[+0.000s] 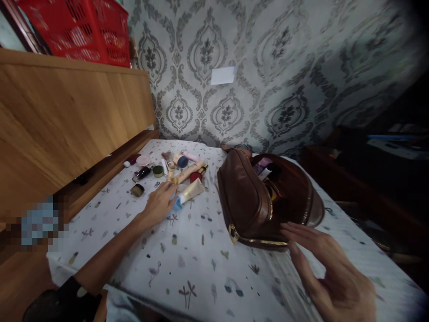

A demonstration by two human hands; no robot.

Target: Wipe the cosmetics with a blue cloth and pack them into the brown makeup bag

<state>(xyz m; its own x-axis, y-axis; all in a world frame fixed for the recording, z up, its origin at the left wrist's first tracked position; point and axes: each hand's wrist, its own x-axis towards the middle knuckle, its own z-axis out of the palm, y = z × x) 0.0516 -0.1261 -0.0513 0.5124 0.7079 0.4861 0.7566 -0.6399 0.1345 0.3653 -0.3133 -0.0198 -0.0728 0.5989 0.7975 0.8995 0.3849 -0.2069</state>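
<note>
My left hand (159, 203) is low over the cosmetics, palm down, its fingers stretched out and its thumb apart. A small blue item (176, 204) lies against its thumb side; its kind is unclear. Just right of it is a cream-coloured tube (192, 191), with a red round compact (195, 177) behind. A long peach tube (189, 173) lies beyond the fingertips. My right hand (331, 264) is open, its fingertips at the near edge of a brown leather bag (243, 197). The bag is unzipped, and a purple item (263, 165) shows inside.
Several cosmetics sit farther left, among them a dark green round jar (157, 171), a black bottle (143, 173) and a pink round case (144, 160). A wooden cabinet (73, 116) borders the patterned tablecloth (181, 255) on the left. Above it stands a red basket (80, 31).
</note>
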